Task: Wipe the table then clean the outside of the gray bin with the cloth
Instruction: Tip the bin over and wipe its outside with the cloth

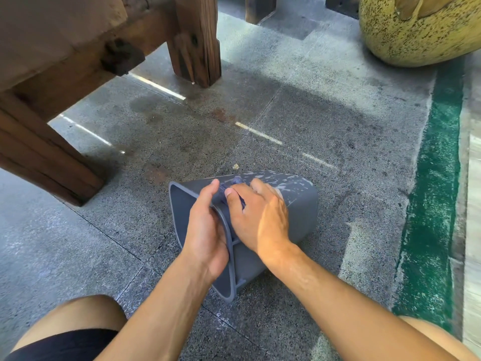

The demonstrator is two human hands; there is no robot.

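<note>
A gray bin (299, 209) lies on its side on a speckled gray stone floor (299, 121), its open mouth turned toward the left and its base pointing right. The left hand (205, 230) grips the bin's rim, fingers (212, 188) curled over the upper edge and the palm across the mouth. The right hand (260, 217) rests on the bin's outer wall just beside the left hand, its fingers curled down over a small bluish cloth (234, 185); only a crumpled bit of the cloth shows between the two hands' fingertips. Beyond the right fingers, the top side of the bin carries pale wet or soapy patches.

The floor is laid in large slabs with thin joints, with darker damp-looking stains and a few bright strips of sunlight past the fingers. A small pale scrap (235, 166) lies on the floor just beyond the bin. To the far left of the hands stand heavy dark wooden legs and beams (197, 43) of a table or bench, seen from low down; its tabletop is not in view. To the far right runs a green painted strip (437, 191) along a pale edge. At the upper right sits a large rounded yellow pot (416, 32) with dark speckles. The person's bare knees and dark shorts (65, 345) fill the bottom edge.
</note>
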